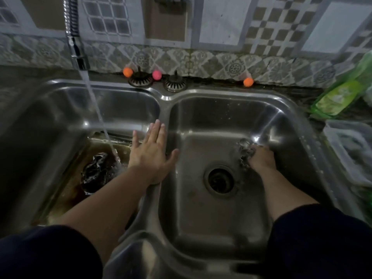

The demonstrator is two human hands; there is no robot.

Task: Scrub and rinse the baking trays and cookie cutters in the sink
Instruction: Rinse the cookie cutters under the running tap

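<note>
Metal cookie cutters (246, 151) under right hand (261, 160)

A double sink (165, 97) fills the frame's middle. In its left basin, lower left, a baking tray (66, 190) lies under the tap (77, 47). In the right basin, cookie cutters (246, 151) sit right of the drain (220, 179). Two strainers (157, 82) rest on the ledge behind.

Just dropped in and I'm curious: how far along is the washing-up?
Nothing looks finished yet. In hand: the right hand holds metal cookie cutters in the right basin, away from the running water; the left hand is open. Left: a tray sits in murky water in the left basin.
</note>
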